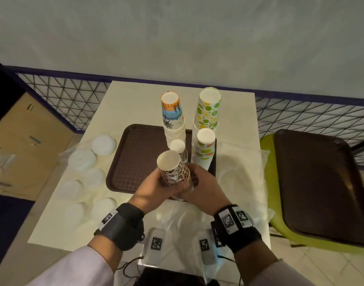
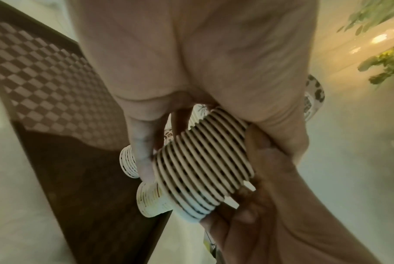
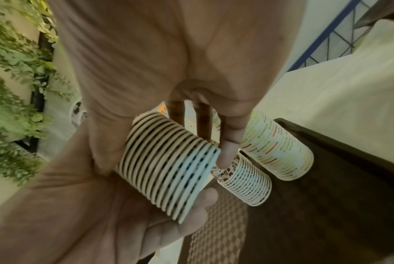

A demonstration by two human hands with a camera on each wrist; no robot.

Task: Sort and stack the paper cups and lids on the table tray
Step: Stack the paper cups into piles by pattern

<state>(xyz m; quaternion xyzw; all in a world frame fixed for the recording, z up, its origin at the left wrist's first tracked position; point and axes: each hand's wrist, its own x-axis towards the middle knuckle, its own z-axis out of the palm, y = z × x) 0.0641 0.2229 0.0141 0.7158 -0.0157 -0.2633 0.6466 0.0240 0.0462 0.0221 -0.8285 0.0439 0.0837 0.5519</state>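
Both hands hold one stack of leopard-print paper cups (image 1: 173, 169) upside down above the near edge of the brown tray (image 1: 133, 155). My left hand (image 1: 156, 188) wraps its left side and my right hand (image 1: 199, 182) its right side; the ribbed rims (image 2: 205, 164) (image 3: 171, 166) show between the fingers. On the tray stand a second leopard stack (image 1: 180, 150), a beach-print stack (image 1: 173, 118), a citrus-print stack (image 1: 209, 108) and a fruit-print stack (image 1: 203, 147), all upside down. Several white lids (image 1: 103, 145) lie on the table left of the tray.
Crinkled clear plastic (image 1: 241, 162) covers the table to the right and front. A second brown tray (image 1: 321, 182) rests on a green chair at right. Two tagged devices (image 1: 156, 244) sit at the near edge. A wire fence (image 1: 74, 96) runs behind; cardboard boxes (image 1: 26, 141) stand at left.
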